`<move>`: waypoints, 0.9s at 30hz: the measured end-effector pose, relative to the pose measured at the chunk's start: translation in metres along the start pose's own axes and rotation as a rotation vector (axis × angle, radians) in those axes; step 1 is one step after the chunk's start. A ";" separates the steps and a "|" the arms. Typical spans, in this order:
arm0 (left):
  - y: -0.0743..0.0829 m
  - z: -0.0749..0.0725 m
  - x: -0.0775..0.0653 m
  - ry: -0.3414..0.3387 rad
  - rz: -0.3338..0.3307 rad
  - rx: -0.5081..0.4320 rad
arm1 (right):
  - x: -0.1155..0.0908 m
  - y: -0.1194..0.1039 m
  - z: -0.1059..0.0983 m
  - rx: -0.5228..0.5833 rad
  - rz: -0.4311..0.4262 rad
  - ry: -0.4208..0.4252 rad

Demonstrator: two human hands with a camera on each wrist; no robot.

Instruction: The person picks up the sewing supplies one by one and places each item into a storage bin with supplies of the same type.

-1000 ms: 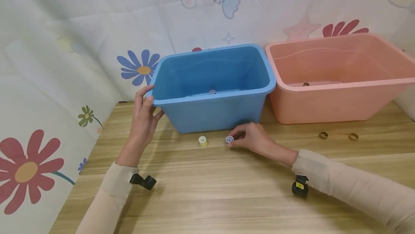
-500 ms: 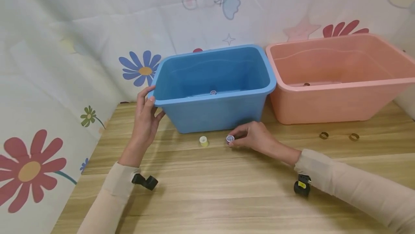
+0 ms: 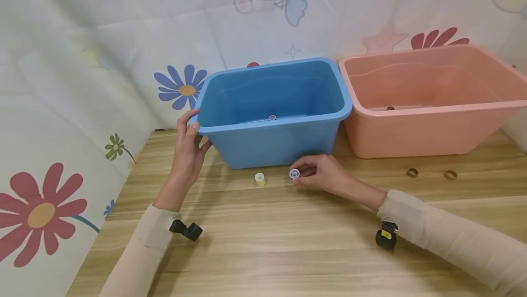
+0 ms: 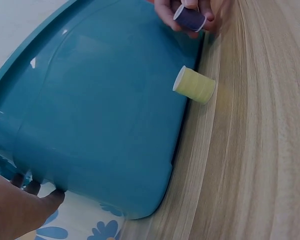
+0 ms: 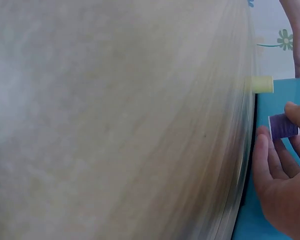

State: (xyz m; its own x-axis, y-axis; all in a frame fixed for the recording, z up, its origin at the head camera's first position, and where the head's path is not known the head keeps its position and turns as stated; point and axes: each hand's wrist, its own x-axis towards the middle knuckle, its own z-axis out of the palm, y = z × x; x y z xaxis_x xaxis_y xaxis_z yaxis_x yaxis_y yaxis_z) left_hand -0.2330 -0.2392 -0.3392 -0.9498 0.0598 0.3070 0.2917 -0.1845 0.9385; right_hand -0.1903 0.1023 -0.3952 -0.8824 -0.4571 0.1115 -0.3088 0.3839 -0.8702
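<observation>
My right hand [image 3: 327, 175] pinches a purple thread spool [image 5: 283, 127] with white ends between thumb and fingers, in front of the blue tub [image 3: 273, 143]. The spool looks tilted and slightly off the table in both wrist views. Beside it, a yellow thread spool [image 4: 195, 86] stands upright on the table, close to the tub's front wall. With thumb and fingers, my left hand [image 3: 188, 153] grips the tub's rim at its left front corner. Inside the blue tub lies a small white-ended piece [image 3: 272, 117], partly hidden by the front rim.
Right of the blue tub, touching it at the rim, stands a pink tub [image 3: 411, 132] with a small brown ring [image 3: 390, 108] inside. Two brown rings lie before it, a left one [image 3: 412, 173] and a right one [image 3: 450, 175]. A patterned curtain [image 3: 123, 36] hangs behind the table [image 3: 263, 242].
My right hand has raised the purple thread spool slightly from the table. The left hand keeps its hold on the tub's rim. The whole view has shifted a little.
</observation>
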 end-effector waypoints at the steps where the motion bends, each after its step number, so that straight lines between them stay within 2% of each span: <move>1: 0.000 0.000 0.000 -0.001 -0.001 0.001 | 0.000 0.000 0.000 -0.007 0.003 0.001; 16: 0.000 -0.005 0.005 -0.010 0.002 0.008 | -0.003 -0.012 -0.009 -0.033 -0.030 0.084; 27: 0.002 -0.017 0.014 -0.071 -0.057 -0.053 | -0.007 -0.029 -0.023 -0.064 -0.034 0.111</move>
State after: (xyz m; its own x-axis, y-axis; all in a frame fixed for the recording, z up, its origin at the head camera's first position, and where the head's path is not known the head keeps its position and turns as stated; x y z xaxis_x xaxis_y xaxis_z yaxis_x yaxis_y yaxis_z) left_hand -0.2473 -0.2550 -0.3352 -0.9539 0.1403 0.2653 0.2292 -0.2302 0.9458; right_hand -0.1829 0.1126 -0.3597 -0.9039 -0.3802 0.1961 -0.3582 0.4222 -0.8327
